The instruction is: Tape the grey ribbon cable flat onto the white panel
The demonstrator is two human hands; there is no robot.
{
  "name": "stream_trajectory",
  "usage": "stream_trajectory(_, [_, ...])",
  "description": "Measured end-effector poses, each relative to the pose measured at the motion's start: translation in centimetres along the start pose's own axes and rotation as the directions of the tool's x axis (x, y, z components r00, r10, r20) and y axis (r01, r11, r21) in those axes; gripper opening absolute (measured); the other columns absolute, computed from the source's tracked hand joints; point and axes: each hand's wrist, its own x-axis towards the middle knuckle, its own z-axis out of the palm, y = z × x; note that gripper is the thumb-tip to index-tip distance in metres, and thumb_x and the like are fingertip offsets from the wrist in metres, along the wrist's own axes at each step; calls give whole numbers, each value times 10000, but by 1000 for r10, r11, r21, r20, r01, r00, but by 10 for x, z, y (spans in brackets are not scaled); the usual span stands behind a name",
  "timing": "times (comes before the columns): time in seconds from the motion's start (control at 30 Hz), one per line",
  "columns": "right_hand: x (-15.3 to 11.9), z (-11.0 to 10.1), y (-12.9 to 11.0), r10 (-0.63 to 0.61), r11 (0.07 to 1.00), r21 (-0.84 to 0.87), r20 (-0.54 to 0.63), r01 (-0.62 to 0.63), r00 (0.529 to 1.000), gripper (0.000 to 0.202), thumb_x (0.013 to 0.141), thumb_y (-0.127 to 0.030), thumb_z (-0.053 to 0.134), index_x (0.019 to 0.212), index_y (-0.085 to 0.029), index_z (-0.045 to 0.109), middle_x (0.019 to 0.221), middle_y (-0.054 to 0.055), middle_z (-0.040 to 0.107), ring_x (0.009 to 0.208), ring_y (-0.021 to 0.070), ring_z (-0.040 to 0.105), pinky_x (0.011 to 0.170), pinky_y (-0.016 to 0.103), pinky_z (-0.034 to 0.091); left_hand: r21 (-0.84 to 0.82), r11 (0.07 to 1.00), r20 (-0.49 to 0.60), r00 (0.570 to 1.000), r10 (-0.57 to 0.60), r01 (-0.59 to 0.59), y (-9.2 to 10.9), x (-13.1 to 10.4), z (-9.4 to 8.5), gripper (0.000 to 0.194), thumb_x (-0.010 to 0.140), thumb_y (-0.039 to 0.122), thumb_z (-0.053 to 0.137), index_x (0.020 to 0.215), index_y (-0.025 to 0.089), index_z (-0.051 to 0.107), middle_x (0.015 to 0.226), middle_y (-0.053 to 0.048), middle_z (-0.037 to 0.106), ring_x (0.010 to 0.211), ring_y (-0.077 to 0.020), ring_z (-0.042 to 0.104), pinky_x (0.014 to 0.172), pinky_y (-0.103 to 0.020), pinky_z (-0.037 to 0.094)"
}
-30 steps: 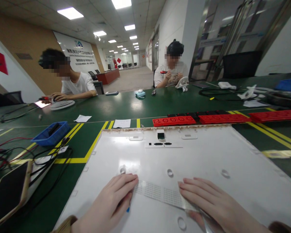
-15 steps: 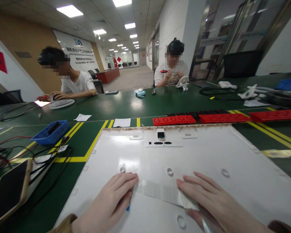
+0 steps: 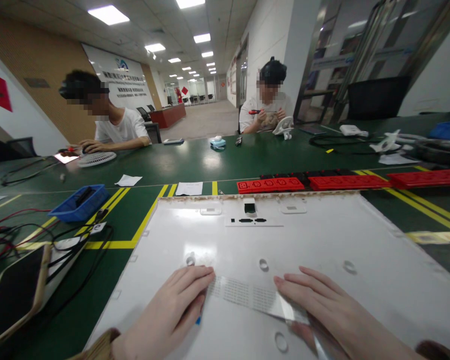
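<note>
A large white plastic panel (image 3: 217, 245) lies in front of me, with round bosses and several cut-outs by its far edge. Across it, between my hands, stretches a translucent printed strip (image 3: 243, 294) with rows of small grey marks. My left hand (image 3: 178, 300) has its fingers together over the strip's left end. A bit of blue (image 3: 198, 320) shows under that thumb. My right hand (image 3: 322, 310) grips the other end, fingers on top and thumb underneath. Loose clear film (image 3: 320, 345) hangs below the right hand. The strip's ends are covered by my fingers.
Red plastic pieces (image 3: 272, 185) line the panel's far edge. At left are a blue bin (image 3: 78, 202), a phone (image 3: 17, 295) and tangled cables (image 3: 93, 250). Across the green table (image 3: 195, 165) sit two people, one holding a red-handled tool (image 3: 257, 112).
</note>
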Motion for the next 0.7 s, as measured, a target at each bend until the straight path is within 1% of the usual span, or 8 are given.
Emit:
stream_trajectory(0.17, [4, -5, -4, -5, 1000, -6, -35, 5, 999, 378, 833, -278, 588, 1206, -219, 566, 1149, 38, 647, 1069, 181, 594, 1002, 283, 435, 3, 1000, -4, 1000, 6, -6, 1, 0, -1, 479, 925, 147, 380, 1386, 270, 344, 1348, -66, 472, 1193, -187, 474, 1016, -341, 445])
stream_trajectory(0.27, [5, -5, -3, -18, 1000, 0, -11, 18, 1000, 385, 844, -265, 578, 1226, -225, 550, 1173, 29, 636, 1075, 166, 592, 1021, 283, 415, 1, 1000, -6, 1000, 7, -7, 1, 0, -1, 474, 924, 149, 382, 1382, 269, 352, 1342, -63, 478, 1186, -185, 481, 1017, -339, 444])
stream_trajectory(0.37, [3, -2, 1, -59, 998, -4, 30, 59, 998, 389, 859, -237, 563, 1247, -224, 528, 1225, 26, 604, 1106, 146, 573, 1060, 283, 367, 3, 1000, 3, 1000, 5, -5, 1, 0, -2, 474, 926, 159, 380, 1384, 278, 342, 1331, -54, 485, 1186, -185, 480, 1014, -345, 446])
stream_trajectory(0.47, [0, 1, 4, -57, 998, 20, 52, 56, 997, 347, 869, -220, 550, 1215, -233, 550, 1255, 27, 583, 1140, 148, 551, 1075, 299, 349, 13, 1000, 42, 999, 16, -17, 1, -2, -3, 485, 930, 189, 387, 1398, 279, 301, 1359, -50, 455, 1220, -193, 445, 1052, -389, 402])
stream_trajectory(0.57, [-1, 3, 5, -19, 998, 67, 55, 15, 998, 308, 871, -214, 553, 1173, -264, 579, 1250, 5, 586, 1146, 148, 546, 1070, 310, 358, 14, 998, 101, 993, 54, -55, 1, -3, -5, 508, 923, 229, 415, 1409, 264, 270, 1394, -55, 414, 1261, -203, 401, 1094, -426, 339])
stream_trajectory(0.7, [0, 2, 5, 9, 992, 122, 51, -15, 999, 308, 872, -200, 548, 1172, -264, 582, 1251, 12, 586, 1153, 155, 542, 1066, 321, 363, 9, 997, 133, 988, 80, -82, 1, -2, -5, 558, 896, 278, 489, 1407, 254, 266, 1398, -57, 406, 1274, -214, 381, 1099, -434, 330])
